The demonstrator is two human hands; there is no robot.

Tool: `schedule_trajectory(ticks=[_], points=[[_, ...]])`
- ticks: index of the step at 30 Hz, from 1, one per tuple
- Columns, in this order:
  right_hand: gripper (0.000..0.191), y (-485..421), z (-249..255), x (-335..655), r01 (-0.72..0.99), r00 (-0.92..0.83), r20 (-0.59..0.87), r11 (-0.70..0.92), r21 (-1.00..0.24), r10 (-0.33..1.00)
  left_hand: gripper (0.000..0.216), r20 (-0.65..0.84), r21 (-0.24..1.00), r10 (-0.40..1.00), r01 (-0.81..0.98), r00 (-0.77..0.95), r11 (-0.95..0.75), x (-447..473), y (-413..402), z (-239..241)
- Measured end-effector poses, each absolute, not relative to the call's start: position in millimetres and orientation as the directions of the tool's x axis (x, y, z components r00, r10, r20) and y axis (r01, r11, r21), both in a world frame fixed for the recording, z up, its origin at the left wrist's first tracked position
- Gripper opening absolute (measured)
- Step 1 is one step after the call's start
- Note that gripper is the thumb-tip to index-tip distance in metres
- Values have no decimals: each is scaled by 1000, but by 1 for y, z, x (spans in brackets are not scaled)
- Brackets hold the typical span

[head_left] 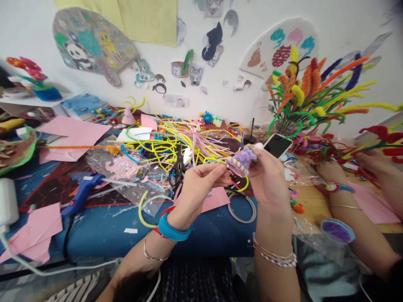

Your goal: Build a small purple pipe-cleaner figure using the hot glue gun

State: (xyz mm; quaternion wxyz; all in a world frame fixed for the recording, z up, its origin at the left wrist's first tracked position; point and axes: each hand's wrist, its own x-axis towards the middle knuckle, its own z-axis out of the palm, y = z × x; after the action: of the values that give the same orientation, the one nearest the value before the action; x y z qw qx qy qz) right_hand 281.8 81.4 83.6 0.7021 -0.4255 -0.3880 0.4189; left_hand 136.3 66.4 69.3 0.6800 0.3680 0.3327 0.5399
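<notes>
My right hand [267, 176] is closed around a small purple pipe-cleaner figure [242, 160] with a white ball on top, held above the table's front edge. My left hand [201, 182] pinches the figure's left end with thumb and fingers. A blue coil band and a thin bracelet sit on my left wrist; a beaded bracelet sits on the right wrist. Black scissors [176, 170] lie just behind my left hand. A pile of yellow and pink pipe cleaners [176, 140] spreads across the table beyond.
A blue glue gun [82, 193] lies at left on a blue mat, near pink paper sheets [71, 136]. A phone [277, 146] leans behind my right hand. A bouquet of pipe-cleaner flowers [302, 96] stands at right. Another person's forearms [349, 209] rest at far right.
</notes>
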Motion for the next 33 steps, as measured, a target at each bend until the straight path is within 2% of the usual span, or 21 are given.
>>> schedule_trajectory(ticks=[7, 16, 24, 28, 33], points=[[15, 87, 73, 285, -388, 287, 95, 207, -898, 953, 11, 78, 956, 997, -283, 17, -70, 128, 59, 74], [15, 85, 72, 276, -427, 233, 9, 111, -897, 972, 10, 255, 966, 966, -30, -38, -256, 122, 54, 72], [20, 86, 70, 276, -442, 200, -40, 53, -896, 979, 12, 378, 912, 925, 151, 45, -380, 114, 57, 72], [21, 83, 74, 274, -456, 178, -74, 16, -890, 981, 9, 455, 867, 885, 181, 96, -465, 112, 60, 69], [22, 84, 75, 273, -458, 163, -78, 5, -889, 984, 7, 479, 847, 870, 199, 116, -493, 111, 62, 66]])
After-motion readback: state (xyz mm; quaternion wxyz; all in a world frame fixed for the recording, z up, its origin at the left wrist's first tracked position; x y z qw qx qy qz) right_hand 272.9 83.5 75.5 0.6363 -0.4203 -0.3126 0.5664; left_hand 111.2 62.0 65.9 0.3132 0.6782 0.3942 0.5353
